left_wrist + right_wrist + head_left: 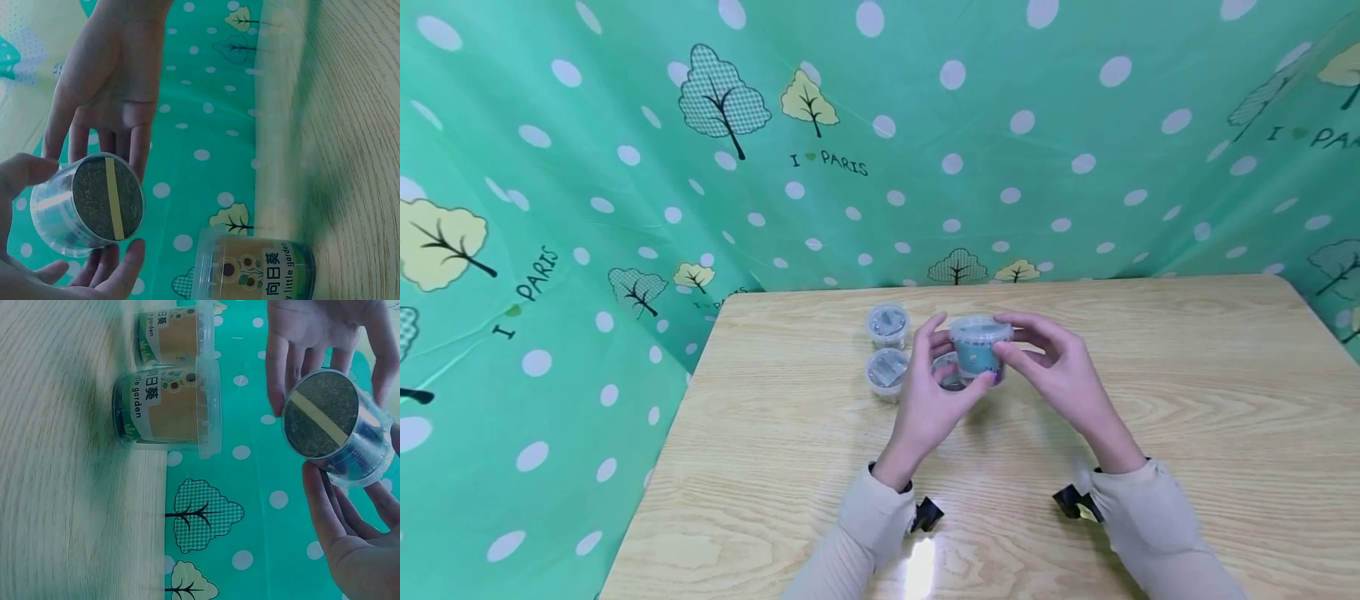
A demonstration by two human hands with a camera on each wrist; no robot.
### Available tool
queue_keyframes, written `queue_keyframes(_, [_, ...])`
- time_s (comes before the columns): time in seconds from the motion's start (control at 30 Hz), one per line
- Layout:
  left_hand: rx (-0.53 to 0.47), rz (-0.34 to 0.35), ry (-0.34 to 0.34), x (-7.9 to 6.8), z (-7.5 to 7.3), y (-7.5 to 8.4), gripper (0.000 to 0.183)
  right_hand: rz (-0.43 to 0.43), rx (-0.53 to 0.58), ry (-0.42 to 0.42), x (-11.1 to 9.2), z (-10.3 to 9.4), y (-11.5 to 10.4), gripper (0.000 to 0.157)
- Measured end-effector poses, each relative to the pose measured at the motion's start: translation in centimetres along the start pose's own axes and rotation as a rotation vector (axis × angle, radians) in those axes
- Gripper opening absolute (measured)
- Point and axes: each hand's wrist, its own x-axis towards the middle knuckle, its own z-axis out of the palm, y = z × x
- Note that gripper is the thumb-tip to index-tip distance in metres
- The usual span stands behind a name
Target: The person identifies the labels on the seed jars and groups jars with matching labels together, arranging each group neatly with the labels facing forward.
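Both hands hold a lidded clear plastic cup (977, 346) with a blue-green label, raised above the table. My left hand (928, 404) has its thumb by the cup's lower edge. My right hand (1060, 367) holds the other side, thumb on the front and fingers up by the lid. Both wrist views show the cup's underside (106, 200), dark and soil-like with a pale yellow strip across it. The left wrist view has the right hand (119, 81) entering from the top; in the right wrist view the left hand (319, 331) does so.
Two similar lidded cups (887, 325) (886, 373) stand left of the hands on the wooden table (1187, 400). Another cup (951, 379) is partly hidden behind the left hand. Sunflower labels show on the standing cups (169, 409). A green dotted cloth (917, 200) hangs behind.
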Motion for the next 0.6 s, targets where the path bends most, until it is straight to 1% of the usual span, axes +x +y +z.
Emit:
queue_keyframes(0.07, [0.011,-0.005,-0.001,-0.09,0.00,0.00,0.094,-0.005,0.004,0.010,-0.02,0.05,-0.07,0.038])
queue_keyframes(0.13, [0.018,-0.013,-0.002,-0.19,0.00,-0.06,0.097,-0.014,0.014,0.021,-0.04,0.12,-0.09,0.037])
queue_keyframes(0.27, [-0.003,-0.017,-0.005,-0.31,0.02,-0.12,0.088,-0.030,0.026,0.031,-0.16,0.25,-0.05,0.036])
queue_keyframes(0.37, [-0.025,-0.013,-0.009,-0.39,-0.05,-0.12,0.080,-0.034,0.012,0.022,-0.25,0.19,-0.03,0.037])
queue_keyframes(0.47, [-0.024,-0.019,-0.008,-0.40,-0.16,-0.14,0.079,-0.030,0.010,0.000,-0.23,-0.11,0.03,0.040])
queue_keyframes(0.6, [-0.015,-0.020,-0.016,-0.28,-0.15,-0.23,0.079,-0.015,0.005,-0.050,-0.12,-0.54,0.23,0.045])
